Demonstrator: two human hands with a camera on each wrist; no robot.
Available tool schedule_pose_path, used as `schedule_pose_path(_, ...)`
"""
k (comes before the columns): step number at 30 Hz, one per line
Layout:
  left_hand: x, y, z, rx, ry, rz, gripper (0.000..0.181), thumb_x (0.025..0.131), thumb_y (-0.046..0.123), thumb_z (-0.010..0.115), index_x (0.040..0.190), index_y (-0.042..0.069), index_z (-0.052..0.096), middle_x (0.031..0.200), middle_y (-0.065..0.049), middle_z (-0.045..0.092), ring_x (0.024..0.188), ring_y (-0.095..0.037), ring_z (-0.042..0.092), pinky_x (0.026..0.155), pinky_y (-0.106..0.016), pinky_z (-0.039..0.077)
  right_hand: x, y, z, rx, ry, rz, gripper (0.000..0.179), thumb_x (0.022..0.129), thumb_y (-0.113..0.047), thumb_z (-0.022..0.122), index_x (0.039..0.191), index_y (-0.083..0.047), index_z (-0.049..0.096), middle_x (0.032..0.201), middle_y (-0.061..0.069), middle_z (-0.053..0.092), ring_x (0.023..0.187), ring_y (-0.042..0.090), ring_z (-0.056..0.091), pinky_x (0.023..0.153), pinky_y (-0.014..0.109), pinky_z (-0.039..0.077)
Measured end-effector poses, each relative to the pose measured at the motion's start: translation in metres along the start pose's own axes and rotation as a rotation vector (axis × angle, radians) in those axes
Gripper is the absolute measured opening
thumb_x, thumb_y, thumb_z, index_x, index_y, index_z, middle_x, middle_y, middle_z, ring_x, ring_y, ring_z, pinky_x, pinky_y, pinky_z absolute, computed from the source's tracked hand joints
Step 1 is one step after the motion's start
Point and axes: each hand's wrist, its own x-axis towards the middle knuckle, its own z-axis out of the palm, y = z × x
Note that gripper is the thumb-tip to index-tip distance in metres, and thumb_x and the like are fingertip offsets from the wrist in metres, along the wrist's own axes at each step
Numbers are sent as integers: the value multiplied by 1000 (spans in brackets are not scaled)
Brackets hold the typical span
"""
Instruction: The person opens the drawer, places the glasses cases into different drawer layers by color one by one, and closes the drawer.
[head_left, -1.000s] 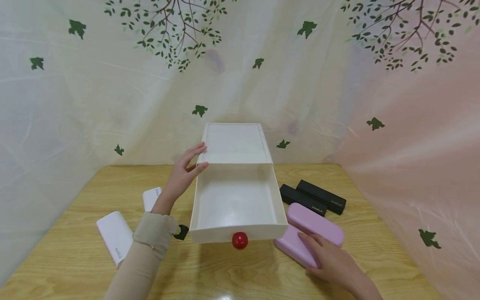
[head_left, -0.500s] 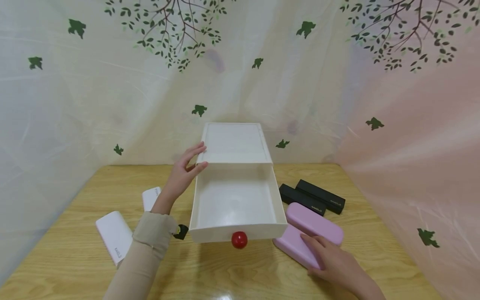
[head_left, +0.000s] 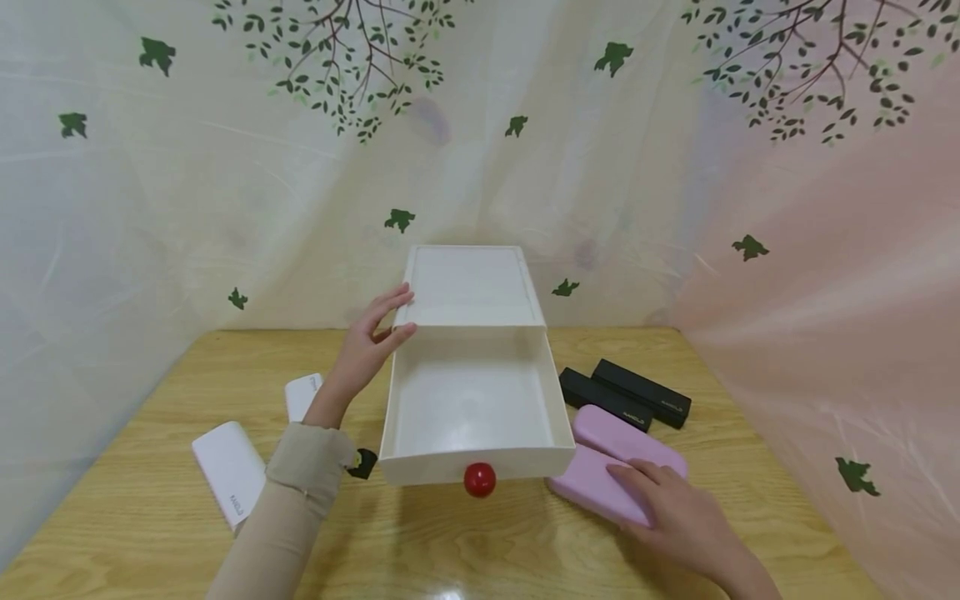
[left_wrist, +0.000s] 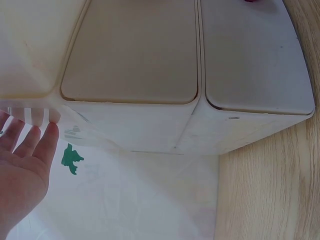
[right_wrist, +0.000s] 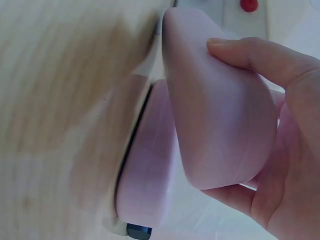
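Note:
My right hand (head_left: 678, 517) grips a pink oblong case (head_left: 600, 487), thumb on one side and fingers on the other. In the right wrist view this rounded case (right_wrist: 215, 110) is raised off the wood, and a second pink case (right_wrist: 145, 165) lies beyond it. The white drawer unit (head_left: 472, 287) stands in the middle with its top drawer (head_left: 476, 454) pulled out, a red round knob (head_left: 480, 480) on its front. Nothing lies inside that drawer. My left hand (head_left: 363, 354) rests on the unit's upper left edge, fingers extended; its fingertips (left_wrist: 51, 132) show at the edge in the left wrist view.
Two black narrow boxes (head_left: 645, 392) lie right of the unit, behind the pink cases. On the left are a white flat box (head_left: 228, 473) and a smaller-looking white one (head_left: 302, 396), partly behind my forearm. A leaf-patterned curtain (head_left: 480, 167) encloses the wooden table (head_left: 480, 550).
My right hand has moved slightly right and up with the near pink case, which now overlaps more of the other one. My left hand and the drawer unit stay put.

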Motion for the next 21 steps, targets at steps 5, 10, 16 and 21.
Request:
schedule_pose_path(5, 0, -1, 0, -4, 3, 4, 47, 96, 15, 60, 142, 10, 49, 157, -2, 34, 147, -24, 27, 112, -55, 36, 0, -1, -11, -6, 54, -4, 57, 75, -35, 80, 127, -22, 62, 126, 8, 63, 112, 31, 60, 70, 49, 56)
schedule_pose_path(10, 1, -2, 0, -4, 6, 4, 47, 96, 15, 60, 141, 10, 50, 157, -1, 34, 147, -24, 28, 112, -55, 35, -1, 3, -20, -26, 158, -41, 59, 73, -34, 81, 127, -22, 62, 128, 9, 62, 110, 32, 62, 65, 47, 56)
schedule_pose_path(16, 1, -2, 0, -7, 5, 4, 47, 96, 15, 61, 141, 10, 49, 157, -1, 34, 146, -23, 28, 112, -54, 36, 2, 11, -29, -48, 291, -85, 65, 69, -32, 84, 128, -21, 61, 124, 13, 64, 103, 34, 64, 63, 49, 56)
schedule_pose_path(21, 0, -1, -1, -7, 5, 7, 47, 96, 15, 61, 141, 10, 49, 157, -2, 34, 146, -24, 29, 111, -54, 37, 4, 17, -39, -41, 337, -88, 68, 68, -32, 85, 129, -20, 59, 123, 13, 63, 101, 36, 65, 62, 51, 55)
